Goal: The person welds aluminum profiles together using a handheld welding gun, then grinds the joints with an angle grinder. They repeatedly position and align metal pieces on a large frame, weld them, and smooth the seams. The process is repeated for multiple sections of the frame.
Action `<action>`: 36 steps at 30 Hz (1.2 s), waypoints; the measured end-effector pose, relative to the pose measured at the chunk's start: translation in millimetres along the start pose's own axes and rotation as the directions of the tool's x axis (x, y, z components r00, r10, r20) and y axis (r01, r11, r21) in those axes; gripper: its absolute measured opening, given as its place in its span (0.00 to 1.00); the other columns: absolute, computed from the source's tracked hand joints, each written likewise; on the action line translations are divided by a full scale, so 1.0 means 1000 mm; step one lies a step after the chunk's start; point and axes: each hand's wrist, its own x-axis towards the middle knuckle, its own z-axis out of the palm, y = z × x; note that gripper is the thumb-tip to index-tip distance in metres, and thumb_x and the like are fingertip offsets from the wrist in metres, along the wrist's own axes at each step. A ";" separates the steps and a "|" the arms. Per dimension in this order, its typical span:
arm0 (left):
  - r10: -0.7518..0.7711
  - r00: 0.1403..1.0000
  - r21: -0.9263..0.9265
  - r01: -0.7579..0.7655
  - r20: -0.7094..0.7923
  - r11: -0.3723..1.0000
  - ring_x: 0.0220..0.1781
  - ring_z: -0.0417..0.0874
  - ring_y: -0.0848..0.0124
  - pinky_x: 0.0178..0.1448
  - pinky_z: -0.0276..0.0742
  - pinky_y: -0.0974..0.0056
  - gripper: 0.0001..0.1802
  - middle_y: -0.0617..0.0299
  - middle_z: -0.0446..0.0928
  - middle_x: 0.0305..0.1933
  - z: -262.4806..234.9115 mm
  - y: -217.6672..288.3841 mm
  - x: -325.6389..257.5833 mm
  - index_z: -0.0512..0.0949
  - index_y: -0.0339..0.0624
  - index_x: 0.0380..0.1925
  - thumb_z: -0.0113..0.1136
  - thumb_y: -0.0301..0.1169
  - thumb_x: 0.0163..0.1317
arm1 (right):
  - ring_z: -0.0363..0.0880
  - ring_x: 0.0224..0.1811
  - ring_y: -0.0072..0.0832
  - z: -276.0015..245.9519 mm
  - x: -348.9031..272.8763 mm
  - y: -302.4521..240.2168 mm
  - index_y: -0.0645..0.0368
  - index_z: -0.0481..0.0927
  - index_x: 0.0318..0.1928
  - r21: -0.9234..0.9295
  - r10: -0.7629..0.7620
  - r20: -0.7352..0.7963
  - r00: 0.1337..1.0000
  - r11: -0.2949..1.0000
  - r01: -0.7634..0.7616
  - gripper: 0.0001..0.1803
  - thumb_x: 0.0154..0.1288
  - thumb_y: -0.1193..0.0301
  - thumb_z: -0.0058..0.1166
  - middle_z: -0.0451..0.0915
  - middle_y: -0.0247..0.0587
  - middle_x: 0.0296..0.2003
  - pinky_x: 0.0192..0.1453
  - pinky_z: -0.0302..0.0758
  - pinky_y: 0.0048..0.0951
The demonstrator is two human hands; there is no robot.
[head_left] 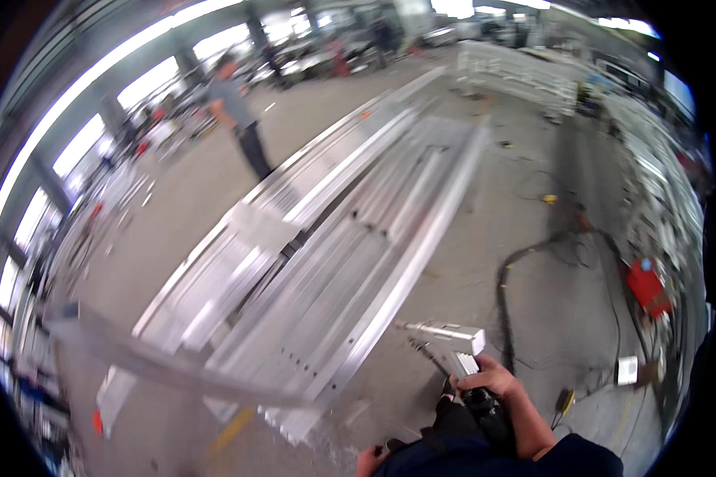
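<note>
My right hand (pixel 492 378) is closed around a short ribbed silver metal piece, joined to or lying against a box-shaped silver metal profile (pixel 452 335) that points left. A black object (pixel 485 409) lies just under this hand; its kind is unclear. At the lower edge, my left hand (pixel 370 459) shows only in part, beside a small dark thing, and its fingers are blurred. Left of my hands lies a long panel of silver metal profiles (pixel 326 294), with small dark holes near its close end. A blurred metal bar (pixel 175 362) crosses the panel's near end.
Beyond the panel lies a second long metal frame (pixel 215 278), where a person in grey (pixel 235 111) stands. On the right, a thick dark hose (pixel 503 294) curves over the floor near a red box (pixel 649 288). Metal stock (pixel 652 167) is piled along the right side.
</note>
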 end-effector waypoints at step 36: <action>-0.097 0.980 -0.077 0.084 -0.175 0.993 0.45 0.83 0.48 0.49 0.78 0.49 0.19 0.47 0.82 0.42 -0.015 0.253 0.266 0.81 0.43 0.41 0.61 0.47 0.61 | 0.84 0.49 0.36 -0.104 0.294 -0.163 0.70 0.73 0.58 -0.261 0.242 0.253 0.937 0.949 -0.175 0.34 0.48 0.77 0.69 0.82 0.48 0.46 0.49 0.82 0.34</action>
